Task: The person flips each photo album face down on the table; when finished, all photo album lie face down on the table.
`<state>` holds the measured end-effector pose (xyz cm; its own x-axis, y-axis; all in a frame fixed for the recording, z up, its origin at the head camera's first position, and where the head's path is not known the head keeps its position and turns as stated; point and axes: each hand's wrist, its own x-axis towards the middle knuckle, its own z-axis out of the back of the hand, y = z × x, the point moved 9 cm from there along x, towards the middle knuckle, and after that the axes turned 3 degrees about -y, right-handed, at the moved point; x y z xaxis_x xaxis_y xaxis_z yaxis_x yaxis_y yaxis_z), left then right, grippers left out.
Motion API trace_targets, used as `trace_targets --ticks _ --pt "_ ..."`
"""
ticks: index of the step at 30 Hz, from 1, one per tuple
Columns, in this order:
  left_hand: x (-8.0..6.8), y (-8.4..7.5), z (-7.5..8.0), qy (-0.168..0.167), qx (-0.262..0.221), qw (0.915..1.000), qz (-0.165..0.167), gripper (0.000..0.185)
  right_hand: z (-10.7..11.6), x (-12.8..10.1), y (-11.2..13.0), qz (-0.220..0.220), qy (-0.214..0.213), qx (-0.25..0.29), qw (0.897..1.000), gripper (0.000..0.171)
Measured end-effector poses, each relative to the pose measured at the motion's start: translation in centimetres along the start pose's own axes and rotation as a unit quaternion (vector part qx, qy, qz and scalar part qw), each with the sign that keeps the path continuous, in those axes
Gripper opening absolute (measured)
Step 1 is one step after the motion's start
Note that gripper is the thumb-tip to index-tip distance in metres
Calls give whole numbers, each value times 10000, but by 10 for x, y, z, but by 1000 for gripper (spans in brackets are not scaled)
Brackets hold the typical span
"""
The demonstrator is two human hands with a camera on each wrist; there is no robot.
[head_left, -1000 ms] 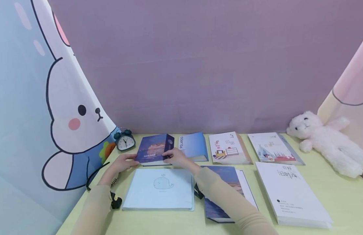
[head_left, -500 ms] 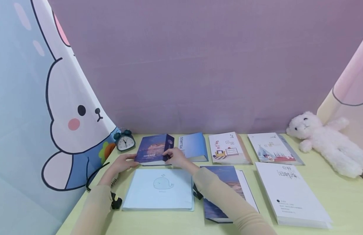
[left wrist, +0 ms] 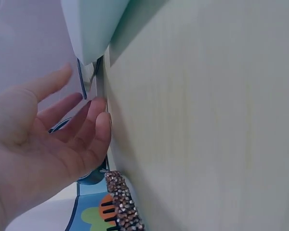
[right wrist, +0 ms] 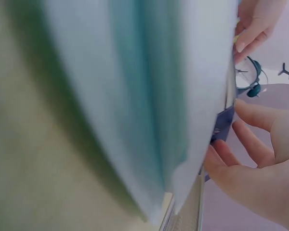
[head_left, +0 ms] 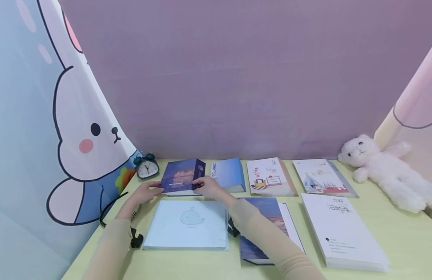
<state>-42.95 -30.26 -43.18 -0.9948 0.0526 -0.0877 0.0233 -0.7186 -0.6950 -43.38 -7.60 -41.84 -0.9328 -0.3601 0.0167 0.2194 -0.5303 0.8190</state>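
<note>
A dark blue book (head_left: 182, 175) lies at the back left of the pale green table (head_left: 394, 233), its right side raised a little. My left hand (head_left: 146, 191) touches its left front edge with nearly straight fingers (left wrist: 94, 127). My right hand (head_left: 210, 187) rests against its right front corner, fingers relaxed (right wrist: 253, 159) beside the dark cover (right wrist: 224, 125). Just in front of both hands lies a light blue book with a whale drawing (head_left: 188, 225). My right forearm crosses a purple-and-white book (head_left: 268, 217).
A small alarm clock (head_left: 147, 167) stands behind the left hand. A blue Polaroid book (head_left: 229, 175), two illustrated books (head_left: 270, 177) (head_left: 320, 177) and a large white book (head_left: 341, 229) lie to the right. A white plush toy (head_left: 383, 171) lies far right. A rabbit-print curtain (head_left: 44, 136) hangs left.
Both hands stay at the dark blue book, which has hardly moved. The head view has shifted slightly.
</note>
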Motion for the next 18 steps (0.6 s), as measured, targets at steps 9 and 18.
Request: trace_targets --ticks 9,18 --pt "-12 -26 18 -741 28 9954 -611 48 22 -11 25 378 -30 324 9988 37" --pt "-32 -76 35 -1121 -376 9814 -1512 46 75 -43 60 980 -161 767 9921 41"
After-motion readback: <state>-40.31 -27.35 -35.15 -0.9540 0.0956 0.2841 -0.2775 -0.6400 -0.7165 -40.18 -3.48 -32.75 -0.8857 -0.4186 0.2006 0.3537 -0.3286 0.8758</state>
